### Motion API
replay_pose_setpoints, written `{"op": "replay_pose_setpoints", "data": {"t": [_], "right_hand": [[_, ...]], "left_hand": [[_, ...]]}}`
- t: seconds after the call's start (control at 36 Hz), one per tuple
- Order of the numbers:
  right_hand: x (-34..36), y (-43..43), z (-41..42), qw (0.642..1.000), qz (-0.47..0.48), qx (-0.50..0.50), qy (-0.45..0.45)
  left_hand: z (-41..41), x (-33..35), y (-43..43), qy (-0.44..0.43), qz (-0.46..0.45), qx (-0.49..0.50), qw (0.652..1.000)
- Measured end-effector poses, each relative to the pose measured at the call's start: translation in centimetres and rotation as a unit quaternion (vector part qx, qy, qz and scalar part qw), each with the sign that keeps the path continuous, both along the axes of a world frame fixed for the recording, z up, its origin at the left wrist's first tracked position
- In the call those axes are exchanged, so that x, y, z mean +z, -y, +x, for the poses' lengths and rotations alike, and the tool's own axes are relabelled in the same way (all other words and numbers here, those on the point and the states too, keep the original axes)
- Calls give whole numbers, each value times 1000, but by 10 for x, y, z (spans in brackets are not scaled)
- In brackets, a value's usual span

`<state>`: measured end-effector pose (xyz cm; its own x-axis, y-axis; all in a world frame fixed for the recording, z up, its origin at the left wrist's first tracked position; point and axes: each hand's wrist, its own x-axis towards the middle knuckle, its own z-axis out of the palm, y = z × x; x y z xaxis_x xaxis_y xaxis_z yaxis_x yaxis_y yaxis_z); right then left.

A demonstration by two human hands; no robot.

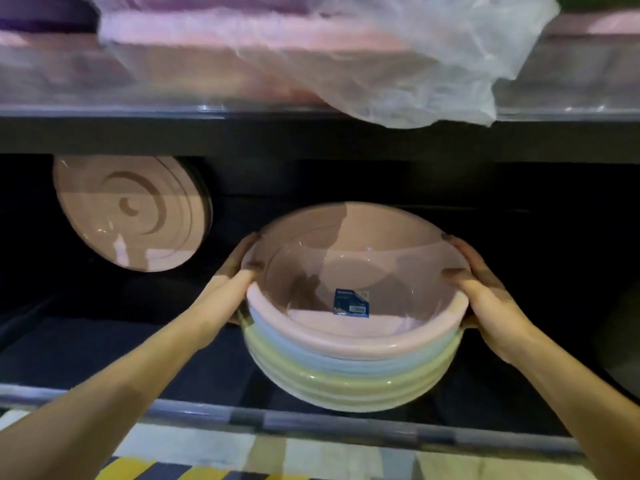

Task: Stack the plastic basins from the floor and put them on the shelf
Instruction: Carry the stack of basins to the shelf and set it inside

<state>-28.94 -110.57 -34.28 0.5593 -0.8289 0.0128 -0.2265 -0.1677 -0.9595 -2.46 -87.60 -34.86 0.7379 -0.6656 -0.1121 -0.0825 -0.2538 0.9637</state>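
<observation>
A stack of plastic basins [353, 368] fills the middle of the view: a pink one on top with a blue label inside, a pale blue one under it, then yellow-green ones. The stack sits inside the dark lower shelf [104, 344], tilted slightly toward me. My left hand [239, 271] grips the stack's left rim, thumb over the pink edge. My right hand [485, 292] grips the right rim the same way. Whether the stack's bottom rests on the shelf board is unclear.
Pink basins [128, 216] stand on edge at the back left of the same shelf. The shelf above holds pink items under a clear plastic sheet [346, 57]. A dark round object [623, 341] sits at the far right. The shelf's grey front edge [311, 420] runs below, with tiled floor under it.
</observation>
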Motion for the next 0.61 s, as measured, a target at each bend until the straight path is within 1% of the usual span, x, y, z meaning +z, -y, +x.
{"op": "replay_pose_setpoints", "data": {"t": [0.08,0.22,0.61], "right_hand": [[-7,9,-1,1000,0,-6,13],[-14,16,-4,1000,5,-14,26],[-27,5,-9,999,-16,-15,35]], "left_hand": [[-2,-4,14,-18,-13,10,1000],[1,-5,27,-7,-24,18,1000],[-5,-13,17,8,-20,-3,1000]]}}
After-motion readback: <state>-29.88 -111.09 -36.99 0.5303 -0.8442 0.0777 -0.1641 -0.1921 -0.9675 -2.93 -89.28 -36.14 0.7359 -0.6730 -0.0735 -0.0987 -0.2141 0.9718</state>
